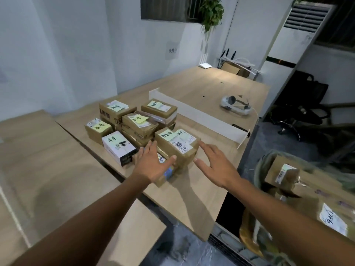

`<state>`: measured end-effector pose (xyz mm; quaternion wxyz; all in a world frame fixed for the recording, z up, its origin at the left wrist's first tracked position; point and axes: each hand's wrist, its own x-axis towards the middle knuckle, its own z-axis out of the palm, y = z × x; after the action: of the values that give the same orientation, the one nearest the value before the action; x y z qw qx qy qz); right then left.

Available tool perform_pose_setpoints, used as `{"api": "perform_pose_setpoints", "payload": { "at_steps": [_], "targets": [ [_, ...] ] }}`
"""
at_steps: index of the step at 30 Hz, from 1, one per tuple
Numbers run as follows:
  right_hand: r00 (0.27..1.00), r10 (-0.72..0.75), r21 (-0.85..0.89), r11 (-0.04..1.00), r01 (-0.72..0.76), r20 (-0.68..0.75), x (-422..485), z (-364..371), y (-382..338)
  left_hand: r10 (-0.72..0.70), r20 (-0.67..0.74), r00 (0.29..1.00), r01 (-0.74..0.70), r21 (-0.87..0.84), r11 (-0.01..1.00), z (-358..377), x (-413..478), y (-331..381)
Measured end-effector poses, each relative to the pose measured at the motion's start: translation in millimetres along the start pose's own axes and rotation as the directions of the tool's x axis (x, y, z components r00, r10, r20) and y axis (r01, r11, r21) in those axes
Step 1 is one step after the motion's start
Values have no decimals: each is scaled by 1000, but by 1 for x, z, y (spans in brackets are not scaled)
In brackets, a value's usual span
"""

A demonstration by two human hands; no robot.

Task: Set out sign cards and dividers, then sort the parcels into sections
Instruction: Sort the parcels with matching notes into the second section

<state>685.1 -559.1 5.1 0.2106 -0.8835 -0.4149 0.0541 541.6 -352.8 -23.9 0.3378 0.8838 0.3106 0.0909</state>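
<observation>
Rectangular brown cardboard parcel [180, 148] sat on matte wood-grain table [192, 198]. Left hand [153, 164] fingers splayed wide, thumb against its front; right hand [213, 166] fingers straight, spread, alongside.

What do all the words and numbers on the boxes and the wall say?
"分拣台": paper sign on the wall.
"7786": handwritten on the white label of the nearest parcel.
Green sticky notes: handwriting too blurred to read.
Label on the big parcel at the right: scrawled number, unclear.
</observation>
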Motion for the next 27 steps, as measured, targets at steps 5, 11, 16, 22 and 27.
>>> {"api": "perform_pose_setpoints", "payload": {
  "at_steps": [5,11,16,22,27],
  "targets": [
    [992,-85,50,995,81,98,94,13,56,-119,-43,992,121,37,992,38,75,8],
    [926,-248,138,967,216,285,214,50,125,-299,-129,945,299,-22,954,91,144,17],
    [859,-333,160,943,293,388,277,92,155,-431,-157,888,405,-174,898,136,180,25],
    [792,-395,187,919,348,467,294,145,173,-475,-186,860,367,-422,829,190,213,17],
    [848,-386,268,915,302,363,286,157,175,-527,-208,824,383,-481,789,205,215,9]
  ]
}}
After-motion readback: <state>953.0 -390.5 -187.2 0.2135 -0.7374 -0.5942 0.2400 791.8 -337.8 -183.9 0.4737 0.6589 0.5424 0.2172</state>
